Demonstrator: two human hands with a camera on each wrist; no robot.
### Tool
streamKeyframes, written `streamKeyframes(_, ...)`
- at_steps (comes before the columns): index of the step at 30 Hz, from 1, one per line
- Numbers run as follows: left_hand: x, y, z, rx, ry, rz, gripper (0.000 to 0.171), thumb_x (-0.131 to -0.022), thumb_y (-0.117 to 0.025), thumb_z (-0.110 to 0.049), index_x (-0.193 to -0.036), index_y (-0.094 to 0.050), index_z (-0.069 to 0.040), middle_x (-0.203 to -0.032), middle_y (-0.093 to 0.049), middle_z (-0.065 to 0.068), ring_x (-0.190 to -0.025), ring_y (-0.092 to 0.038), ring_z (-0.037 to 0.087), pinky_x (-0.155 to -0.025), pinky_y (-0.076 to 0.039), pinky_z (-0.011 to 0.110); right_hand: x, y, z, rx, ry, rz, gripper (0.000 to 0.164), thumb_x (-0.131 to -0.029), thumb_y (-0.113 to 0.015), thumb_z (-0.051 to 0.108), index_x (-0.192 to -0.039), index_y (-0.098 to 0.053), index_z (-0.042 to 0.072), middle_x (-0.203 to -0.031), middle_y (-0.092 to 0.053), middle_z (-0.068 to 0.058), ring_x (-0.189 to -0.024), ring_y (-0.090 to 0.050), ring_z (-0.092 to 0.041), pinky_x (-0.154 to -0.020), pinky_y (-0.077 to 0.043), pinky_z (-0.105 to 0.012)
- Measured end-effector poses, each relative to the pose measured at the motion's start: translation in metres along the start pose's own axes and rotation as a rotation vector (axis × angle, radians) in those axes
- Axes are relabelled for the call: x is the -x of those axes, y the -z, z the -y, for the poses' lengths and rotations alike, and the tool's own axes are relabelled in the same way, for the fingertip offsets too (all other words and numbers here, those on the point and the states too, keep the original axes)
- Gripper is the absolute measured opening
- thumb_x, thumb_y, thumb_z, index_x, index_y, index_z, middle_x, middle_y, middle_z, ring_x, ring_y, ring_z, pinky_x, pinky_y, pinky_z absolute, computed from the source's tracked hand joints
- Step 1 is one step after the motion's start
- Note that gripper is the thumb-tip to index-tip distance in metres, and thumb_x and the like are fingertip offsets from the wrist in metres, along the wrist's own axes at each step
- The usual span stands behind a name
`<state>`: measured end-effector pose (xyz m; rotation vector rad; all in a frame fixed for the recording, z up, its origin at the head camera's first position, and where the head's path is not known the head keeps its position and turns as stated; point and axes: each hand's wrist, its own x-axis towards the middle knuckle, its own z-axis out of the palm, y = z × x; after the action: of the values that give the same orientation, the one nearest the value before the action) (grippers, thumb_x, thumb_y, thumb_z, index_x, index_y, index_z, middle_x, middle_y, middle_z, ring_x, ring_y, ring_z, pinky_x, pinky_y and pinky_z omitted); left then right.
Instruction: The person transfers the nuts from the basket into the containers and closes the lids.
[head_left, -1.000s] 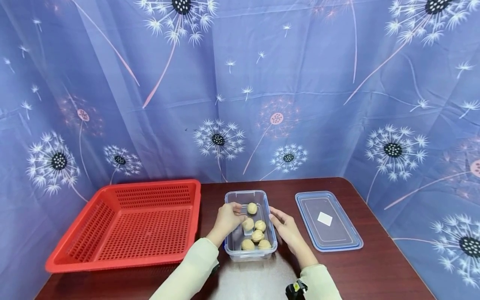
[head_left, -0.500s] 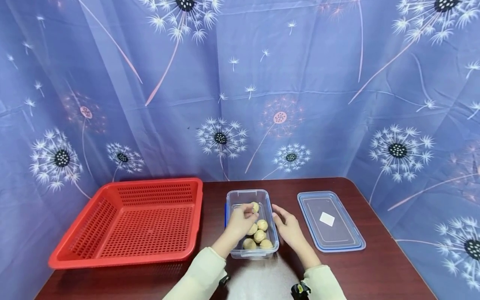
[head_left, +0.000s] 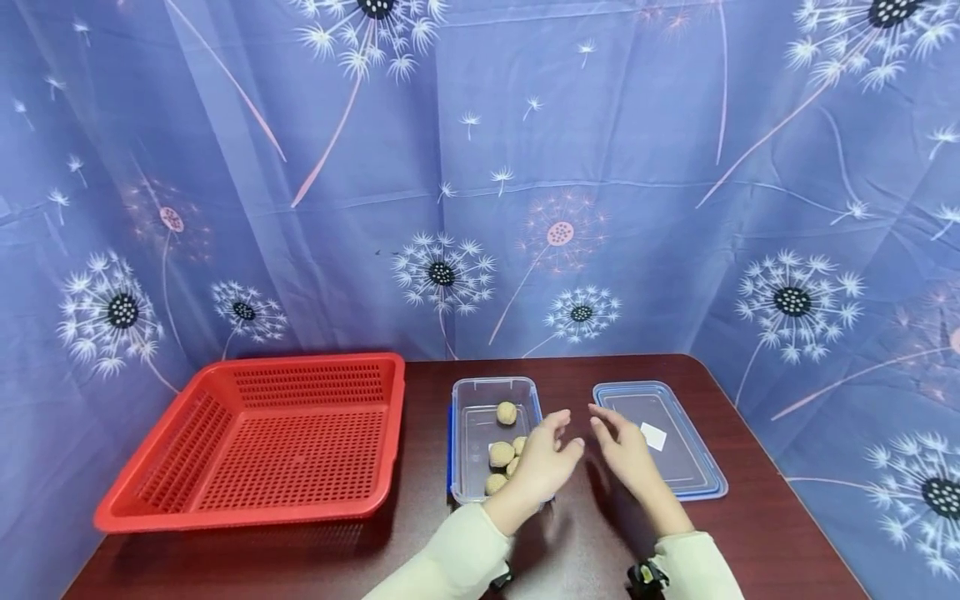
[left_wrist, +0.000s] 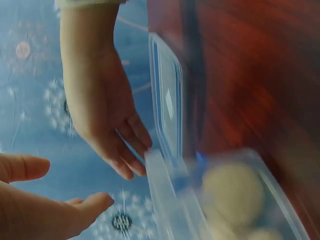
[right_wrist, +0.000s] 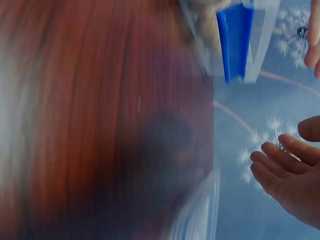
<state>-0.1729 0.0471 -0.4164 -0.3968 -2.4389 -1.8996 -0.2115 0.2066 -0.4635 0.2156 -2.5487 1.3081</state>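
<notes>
Several walnuts [head_left: 502, 454] sit inside a clear plastic container [head_left: 468, 446] in the middle of the table. My left hand [head_left: 542, 463] hovers over the container's right side, hiding some of the walnuts in the head view. Its fingers and thumb are apart, with nothing between them. To the right, my right hand [head_left: 632, 454] overlaps the left edge of a clear lid [head_left: 686, 458] with a blue seal and a white square on it. The right fingers are relaxed and hold nothing, as the right wrist view also shows at the hand [right_wrist: 292, 175].
A red slotted basket [head_left: 300, 454] stands on the left of the dark wooden table [head_left: 577, 371]. Behind the table hangs a blue curtain [head_left: 480, 200] with a dandelion print. A blue side clip [right_wrist: 235, 40] hangs from the container.
My left hand has left the inside of the container and moved right, over its right side. My right hand has moved from the container's right edge toward the lid.
</notes>
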Motion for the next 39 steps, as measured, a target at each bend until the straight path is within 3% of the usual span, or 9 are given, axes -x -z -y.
streamKeyframes(5,-0.002,-0.031,-0.008,-0.102,0.054,0.006,0.051,-0.086,-0.063,-0.012,-0.133,-0.051,0.005,-0.128,-0.058,0.017,-0.119,-0.054,0.030,-0.098,-0.046,0.038,0.002,0.026,-0.011,0.112,0.038,-0.092,0.032,-0.097,-0.051,0.005,-0.125,-0.057,-0.010,-0.119,-0.060,-0.030,-0.108,-0.058,-0.044,-0.092,-0.045,-0.056)
streamKeyframes(10,-0.009,-0.058,-0.005,-0.086,0.182,-0.003,0.060,-0.081,-0.066,-0.013,-0.137,-0.047,0.002,-0.134,-0.053,0.017,-0.126,-0.049,0.030,-0.105,-0.040,0.039,0.004,0.054,-0.030,0.226,0.013,-0.130,0.038,-0.096,-0.051,0.006,-0.129,-0.049,-0.014,-0.120,-0.055,-0.036,-0.107,-0.055,-0.051,-0.092,-0.042,-0.060)
streamKeyframes(13,-0.012,-0.072,0.001,-0.043,0.240,-0.024,0.066,-0.077,-0.068,-0.010,-0.138,-0.045,0.003,-0.136,-0.050,0.019,-0.128,-0.046,0.032,-0.107,-0.038,0.041,0.006,0.072,-0.044,0.293,-0.055,-0.111,0.043,-0.096,-0.050,0.006,-0.131,-0.043,-0.017,-0.125,-0.048,-0.041,-0.114,-0.047,-0.055,-0.096,-0.037,-0.063)
streamKeyframes(16,-0.016,-0.086,0.007,0.062,0.262,-0.041,0.067,-0.074,-0.068,-0.005,-0.136,-0.045,0.004,-0.135,-0.049,0.020,-0.127,-0.045,0.034,-0.107,-0.036,0.042,0.008,0.086,-0.056,0.342,-0.144,-0.064,0.047,-0.095,-0.048,0.007,-0.132,-0.037,-0.021,-0.126,-0.040,-0.045,-0.118,-0.039,-0.059,-0.099,-0.032,-0.064)
streamKeyframes(20,-0.018,-0.102,0.016,0.163,0.327,-0.017,0.071,-0.074,-0.069,-0.004,-0.138,-0.040,0.007,-0.143,-0.041,0.023,-0.134,-0.036,0.037,-0.111,-0.029,0.045,0.012,0.095,-0.067,0.354,-0.283,0.036,0.052,-0.097,-0.042,0.010,-0.134,-0.029,-0.024,-0.128,-0.033,-0.049,-0.120,-0.033,-0.062,-0.102,-0.028,-0.065)
streamKeyframes(24,-0.015,-0.110,0.026,0.259,0.403,0.050,0.074,-0.077,-0.068,-0.006,-0.141,-0.034,0.010,-0.148,-0.032,0.026,-0.139,-0.027,0.038,-0.113,-0.022,0.051,0.015,0.095,-0.071,0.352,-0.359,0.085,0.056,-0.098,-0.040,0.014,-0.134,-0.026,-0.026,-0.131,-0.031,-0.049,-0.121,-0.032,-0.062,-0.102,-0.029,-0.064)
streamKeyframes(28,-0.012,-0.112,0.034,0.362,0.423,0.104,0.070,-0.081,-0.066,-0.005,-0.140,-0.033,0.012,-0.144,-0.037,0.027,-0.134,-0.034,0.038,-0.111,-0.024,0.055,0.018,0.092,-0.073,0.336,-0.371,0.071,0.056,-0.098,-0.039,0.015,-0.134,-0.027,-0.026,-0.131,-0.032,-0.048,-0.121,-0.034,-0.061,-0.102,-0.031,-0.063)
streamKeyframes(35,-0.012,-0.112,0.041,0.435,0.437,0.115,0.070,-0.083,-0.065,-0.004,-0.141,-0.029,0.014,-0.141,-0.041,0.027,-0.129,-0.042,0.039,-0.110,-0.023,0.060,0.018,0.087,-0.072,0.316,-0.402,0.016,0.055,-0.098,-0.039,0.016,-0.133,-0.030,-0.025,-0.130,-0.034,-0.048,-0.119,-0.036,-0.061,-0.101,-0.032,-0.064)
streamKeyframes(39,-0.012,-0.112,0.041,0.454,0.409,0.101,0.064,-0.084,-0.064,-0.002,-0.139,-0.034,0.013,-0.139,-0.044,0.025,-0.129,-0.042,0.037,-0.110,-0.027,0.054,0.018,0.082,-0.069,0.293,-0.437,-0.037,0.054,-0.097,-0.041,0.015,-0.133,-0.031,-0.024,-0.130,-0.036,-0.047,-0.118,-0.037,-0.061,-0.100,-0.032,-0.064)
